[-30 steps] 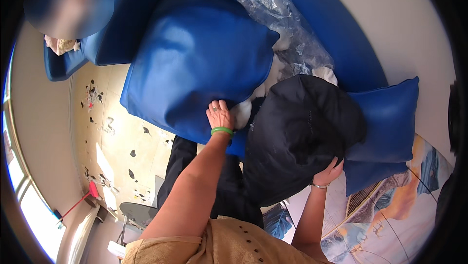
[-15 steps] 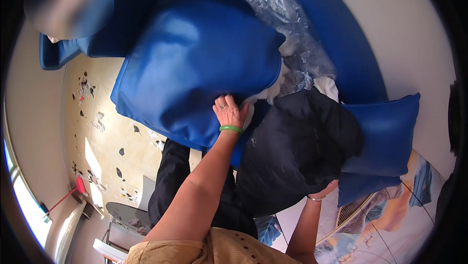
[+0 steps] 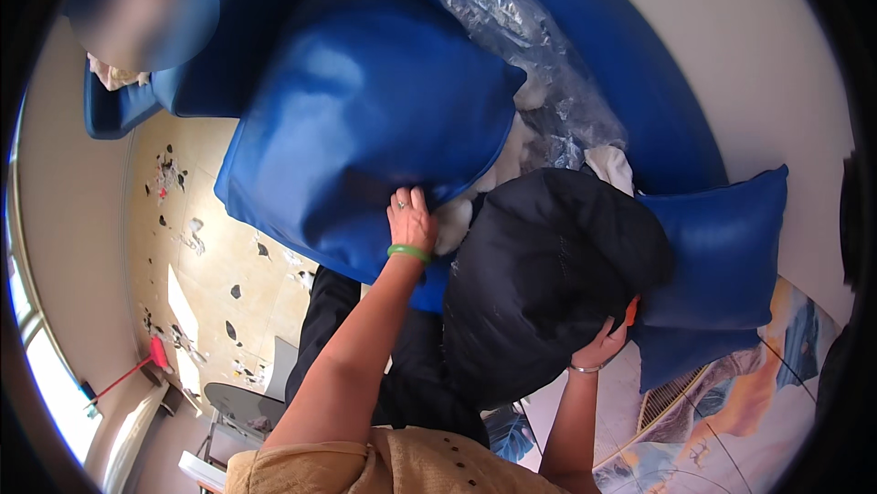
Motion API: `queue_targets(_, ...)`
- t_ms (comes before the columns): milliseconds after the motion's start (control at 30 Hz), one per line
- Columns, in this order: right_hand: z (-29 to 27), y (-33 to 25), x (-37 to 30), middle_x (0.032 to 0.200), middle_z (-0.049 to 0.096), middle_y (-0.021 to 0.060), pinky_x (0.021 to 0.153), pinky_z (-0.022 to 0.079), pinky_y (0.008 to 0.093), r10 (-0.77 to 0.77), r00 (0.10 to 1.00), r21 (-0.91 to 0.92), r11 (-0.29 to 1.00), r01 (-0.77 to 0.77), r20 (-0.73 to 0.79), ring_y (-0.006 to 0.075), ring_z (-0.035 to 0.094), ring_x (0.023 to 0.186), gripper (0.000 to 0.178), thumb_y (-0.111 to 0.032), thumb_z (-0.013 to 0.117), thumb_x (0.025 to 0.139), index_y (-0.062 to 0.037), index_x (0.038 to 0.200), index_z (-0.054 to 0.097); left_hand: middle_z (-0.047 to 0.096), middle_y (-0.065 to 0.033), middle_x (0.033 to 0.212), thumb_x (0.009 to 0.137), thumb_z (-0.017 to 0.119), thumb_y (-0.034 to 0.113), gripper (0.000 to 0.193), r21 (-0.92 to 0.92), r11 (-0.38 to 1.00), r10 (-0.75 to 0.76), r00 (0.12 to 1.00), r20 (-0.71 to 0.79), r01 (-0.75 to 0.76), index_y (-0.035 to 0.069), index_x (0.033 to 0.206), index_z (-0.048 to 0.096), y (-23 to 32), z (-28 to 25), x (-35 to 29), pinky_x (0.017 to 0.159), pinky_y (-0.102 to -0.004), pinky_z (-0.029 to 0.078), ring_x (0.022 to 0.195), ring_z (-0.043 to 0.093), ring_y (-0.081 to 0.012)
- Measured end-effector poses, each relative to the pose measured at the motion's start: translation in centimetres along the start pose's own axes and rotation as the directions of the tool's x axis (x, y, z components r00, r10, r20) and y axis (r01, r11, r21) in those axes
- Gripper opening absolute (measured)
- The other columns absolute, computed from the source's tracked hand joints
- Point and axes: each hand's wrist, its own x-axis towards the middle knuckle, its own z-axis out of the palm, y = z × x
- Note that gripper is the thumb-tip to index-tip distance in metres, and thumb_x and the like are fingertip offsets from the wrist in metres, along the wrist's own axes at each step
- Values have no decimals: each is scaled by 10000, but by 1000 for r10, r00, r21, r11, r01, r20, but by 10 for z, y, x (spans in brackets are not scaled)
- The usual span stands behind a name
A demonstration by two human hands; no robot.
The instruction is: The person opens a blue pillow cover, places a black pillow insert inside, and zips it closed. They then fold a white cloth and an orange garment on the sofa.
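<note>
A large, puffy blue leather-like cushion cover (image 3: 338, 120) fills the middle left. White stuffing (image 3: 454, 225) shows along its right edge. My left hand (image 3: 411, 222), with a ring and green bangle, is closed on that edge, its fingers lying over the blue material. A bulky black fabric cushion (image 3: 553, 279) rests against my lap to the right. At its lower right side my right hand (image 3: 600, 345) holds it, the fingers partly hidden by the fabric. A small orange-red piece (image 3: 631, 311) shows just above this hand; I cannot make out what it is.
A clear plastic bag (image 3: 530, 47) lies on the curved blue sofa (image 3: 639, 65) behind. Blue pillows (image 3: 713, 252) sit at right. Dark and white scraps (image 3: 230, 330) litter the tiled floor at left. Another person, blurred, is at the upper left. A red-headed broom (image 3: 159, 353) leans near the window.
My left hand has shifted left and slightly down along the cover's edge, showing more white stuffing. My right hand has moved up the black cushion's side, and the orange-red piece now shows.
</note>
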Motion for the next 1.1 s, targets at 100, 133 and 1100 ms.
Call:
queue_targets(100,-2,-26,13,1135,623,269,916,461,376,-72,997,-132,989,67,-32,388,613,1018,332,-159,472,953,108,1119,579,531,-201,1052,706,606,-9,398,-151,974,168,986,-11,-168,-2,1096,525,-27,-24,-16,868,-436,452,1012,525,-391)
queue_targets(133,-5,-34,18,1124,624,273,905,466,381,-109,994,-161,982,103,-32,397,614,1003,334,-166,482,945,108,1106,582,560,-191,1010,733,573,-45,354,-229,962,146,988,-45,-152,-7,1083,541,-28,-39,-19,864,-402,464,975,560,-359)
queue_targets(1100,228,-229,-6,717,666,74,550,509,433,-590,632,332,806,489,502,298,646,633,122,-276,646,733,-163,773,665,532,-113,697,638,705,9,275,-238,757,637,768,62,-609,36,864,549,-21,-273,-38,565,-401,491,639,593,-321)
